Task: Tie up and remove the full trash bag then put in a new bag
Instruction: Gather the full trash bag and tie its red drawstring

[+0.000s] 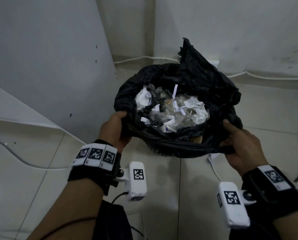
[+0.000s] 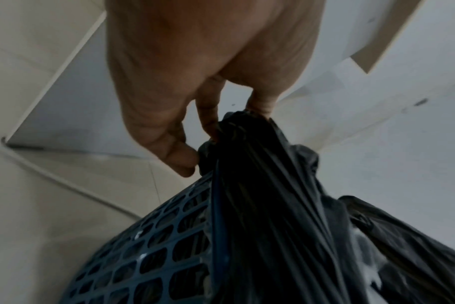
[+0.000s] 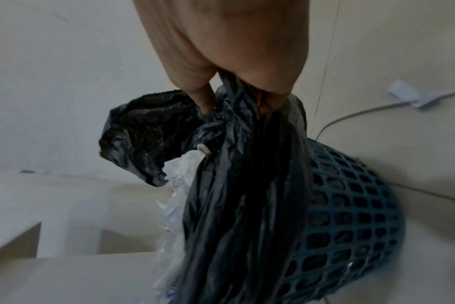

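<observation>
A black trash bag [image 1: 205,80] full of crumpled white paper and clear plastic [image 1: 170,108] stands open in a blue lattice bin [image 2: 148,253] on the floor. My left hand [image 1: 117,129] grips the bag's rim on the near left, with the gathered plastic [image 2: 247,148] bunched in its fingers. At the near right my right hand [image 1: 238,144] grips the rim too, and the bunched film [image 3: 247,131] hangs down from its fist. The bag's far edge [image 1: 188,49] sticks up loose. In the right wrist view the bin [image 3: 351,216] shows beside the bag.
The bin stands in a corner of pale walls [image 1: 231,23] on a tiled floor [image 1: 170,179]. A white board [image 1: 49,58] leans at the left. White cables [image 1: 144,58] run along the wall base and across the floor [image 1: 23,160]. Some paper [image 1: 214,155] lies by the bin.
</observation>
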